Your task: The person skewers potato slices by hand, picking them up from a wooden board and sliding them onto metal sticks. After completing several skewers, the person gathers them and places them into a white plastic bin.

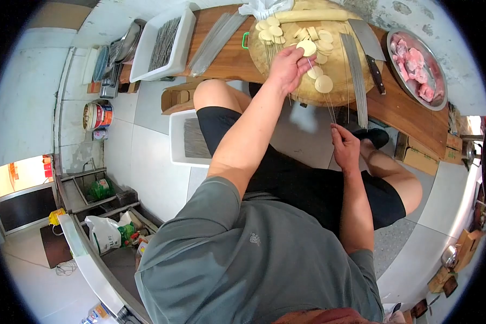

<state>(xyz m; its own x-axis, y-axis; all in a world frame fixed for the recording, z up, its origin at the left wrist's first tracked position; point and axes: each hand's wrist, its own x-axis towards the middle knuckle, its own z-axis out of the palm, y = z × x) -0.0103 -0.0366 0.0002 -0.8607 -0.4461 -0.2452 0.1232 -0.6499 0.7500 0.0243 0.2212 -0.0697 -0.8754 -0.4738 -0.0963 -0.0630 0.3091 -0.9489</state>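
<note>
Over the round wooden board [329, 92], my left hand [289, 67] is closed on a pale round slice [306, 48]. Lower and to the right, my right hand [344, 141] pinches the ends of thin metal skewers [330, 108]. A pale slice [323, 83] sits at the upper end of those skewers. Several more slices [325, 36] lie in piles on the board, beside a long pale roll [313, 15]. A bundle of skewers [355, 81] lies across the board's right side, near a cleaver [366, 39] with a black handle.
At the right of the wooden table [229, 56] stands a metal bowl [442, 86] of raw meat [413, 62]. A white tray [137, 59] of skewers and a loose skewer bundle [218, 40] are on the left. Another white bin [176, 141] stands below, by my leg.
</note>
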